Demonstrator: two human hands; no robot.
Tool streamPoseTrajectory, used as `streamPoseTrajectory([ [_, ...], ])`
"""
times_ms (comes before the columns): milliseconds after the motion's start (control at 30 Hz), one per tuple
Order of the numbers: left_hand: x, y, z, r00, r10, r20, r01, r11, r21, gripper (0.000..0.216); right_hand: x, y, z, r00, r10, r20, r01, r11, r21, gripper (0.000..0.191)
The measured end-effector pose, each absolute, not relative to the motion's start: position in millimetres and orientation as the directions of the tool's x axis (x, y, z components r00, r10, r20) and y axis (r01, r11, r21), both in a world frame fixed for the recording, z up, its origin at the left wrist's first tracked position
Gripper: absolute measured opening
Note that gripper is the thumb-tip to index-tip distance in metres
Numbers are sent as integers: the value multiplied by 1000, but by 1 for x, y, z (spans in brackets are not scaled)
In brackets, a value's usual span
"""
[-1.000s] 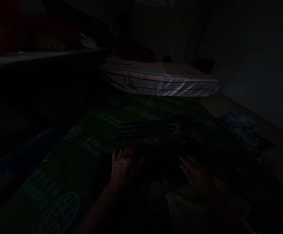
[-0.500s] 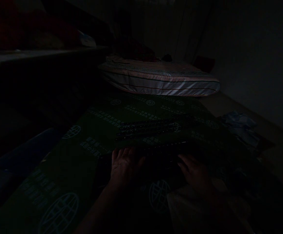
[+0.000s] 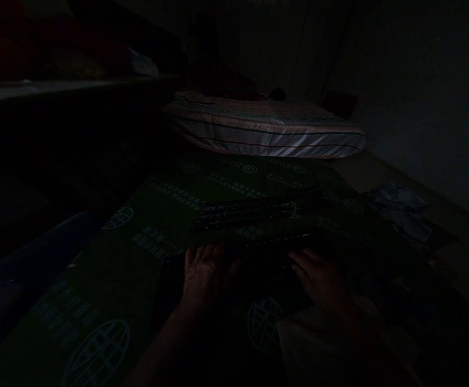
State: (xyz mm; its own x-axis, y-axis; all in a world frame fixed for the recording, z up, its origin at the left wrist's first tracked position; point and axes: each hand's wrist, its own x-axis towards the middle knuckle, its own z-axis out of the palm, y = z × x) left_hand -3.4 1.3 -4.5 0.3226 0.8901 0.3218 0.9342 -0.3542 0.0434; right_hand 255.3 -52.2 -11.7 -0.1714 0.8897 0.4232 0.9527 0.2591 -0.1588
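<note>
The scene is very dark. My left hand [image 3: 203, 271] lies palm down, fingers stretched forward and thumb spread, on the left part of a flat black thing [image 3: 262, 258] with small pale specks along it; its kind cannot be made out. Over the right part of the same thing is my right hand [image 3: 317, 273], its fingers extended to the left and slightly apart. Whether the right fingertips press on it is too dark to tell. Just beyond, several narrow black strips [image 3: 242, 211] with pale specks lie side by side on a green printed sheet [image 3: 137, 279].
A mattress [image 3: 267, 131] with a striped cover stands at the far end. Crumpled cloth [image 3: 398, 201] lies on the floor to the right. A shelf [image 3: 65, 88] with reddish items runs along the upper left, and a dark blue object [image 3: 44, 252] sits below it.
My right hand has shifted slightly left over the black thing. My left hand stays in the same place, and the strips have not moved.
</note>
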Motion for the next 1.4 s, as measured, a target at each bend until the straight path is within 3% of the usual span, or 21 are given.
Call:
streamPoseTrajectory([
  [200,-3,1,-3,322,887,332,932,-359,55,45,252,-46,-9,-200,908,367,962,253,-102,28],
  [867,-3,0,-1,323,900,293,932,-356,66,45,246,-39,-2,-234,905,355,953,286,-100,26],
  [1400,-2,1,-3,309,909,281,938,-339,67,45,243,-17,6,-264,943,202,950,290,-114,21],
])
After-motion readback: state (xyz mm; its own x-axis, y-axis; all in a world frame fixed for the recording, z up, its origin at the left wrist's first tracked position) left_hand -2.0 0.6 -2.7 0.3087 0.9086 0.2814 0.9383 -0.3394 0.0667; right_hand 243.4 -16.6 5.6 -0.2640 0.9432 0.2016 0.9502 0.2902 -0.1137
